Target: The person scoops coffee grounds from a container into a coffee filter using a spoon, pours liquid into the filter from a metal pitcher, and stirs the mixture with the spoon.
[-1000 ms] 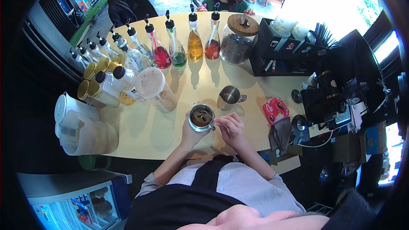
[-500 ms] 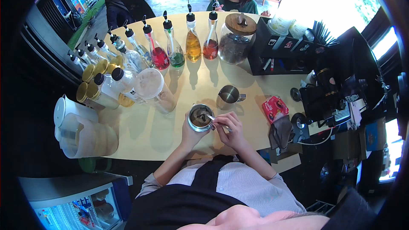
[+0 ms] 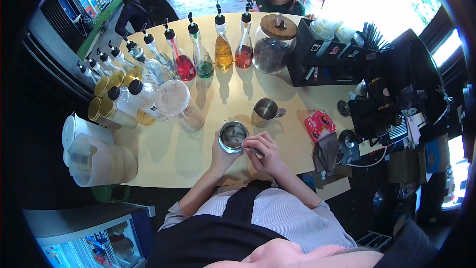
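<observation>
My left hand (image 3: 223, 156) is wrapped round a small metal cup (image 3: 231, 150), held upright above the near part of the table. Dark brownish liquid fills part of the cup, with a paler sheen on its surface. In my right hand (image 3: 265, 155) a thin metal spoon (image 3: 239, 140) is pinched, its lower end inside the cup and its tip hidden in the liquid. Just beyond my right hand stands a steel pitcher (image 3: 266, 112) with a side handle.
Syrup bottles (image 3: 224, 52) with pour spouts line the far edge, beside a wooden-lidded jar (image 3: 273, 52). Plastic tubs and pitchers (image 3: 119, 164) stand at left. A red packet (image 3: 320, 125), dark cloth (image 3: 326, 153) and black organizer (image 3: 322, 57) are at right. Two people are beyond the table.
The spoon and my right fingers have shifted slightly within and over the cup, and the liquid's surface looks different. The person across the table has moved and now holds up a phone-like object.
</observation>
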`<state>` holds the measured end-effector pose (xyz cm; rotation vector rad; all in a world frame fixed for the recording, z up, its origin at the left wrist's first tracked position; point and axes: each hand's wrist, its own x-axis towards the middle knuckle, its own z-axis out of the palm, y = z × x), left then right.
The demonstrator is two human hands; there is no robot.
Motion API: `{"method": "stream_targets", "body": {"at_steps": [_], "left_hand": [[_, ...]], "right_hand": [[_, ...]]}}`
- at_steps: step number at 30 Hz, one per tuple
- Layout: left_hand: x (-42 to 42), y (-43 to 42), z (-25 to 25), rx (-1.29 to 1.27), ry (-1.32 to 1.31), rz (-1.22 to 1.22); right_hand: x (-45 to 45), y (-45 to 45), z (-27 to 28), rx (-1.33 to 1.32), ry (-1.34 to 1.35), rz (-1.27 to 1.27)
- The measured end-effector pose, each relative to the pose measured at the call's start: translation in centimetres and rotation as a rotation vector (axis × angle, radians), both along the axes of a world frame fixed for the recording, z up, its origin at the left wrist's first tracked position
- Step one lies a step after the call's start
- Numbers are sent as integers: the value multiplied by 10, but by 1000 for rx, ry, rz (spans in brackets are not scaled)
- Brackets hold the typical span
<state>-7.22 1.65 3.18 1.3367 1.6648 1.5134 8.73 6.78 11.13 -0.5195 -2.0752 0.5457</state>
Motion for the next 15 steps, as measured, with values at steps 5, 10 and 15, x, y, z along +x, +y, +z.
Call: {"method": "stream_targets", "body": {"at_steps": [5, 10, 15], "left_hand": [[-1, 1, -2, -5, 15, 4], [-1, 0, 2, -20, 1, -12], [-1, -1, 2, -24, 22, -2]], "right_hand": [[3, 4, 4, -26, 26, 30], [-2, 3, 5, -171, 61, -4], [2, 1, -3, -259, 79, -40]]}}
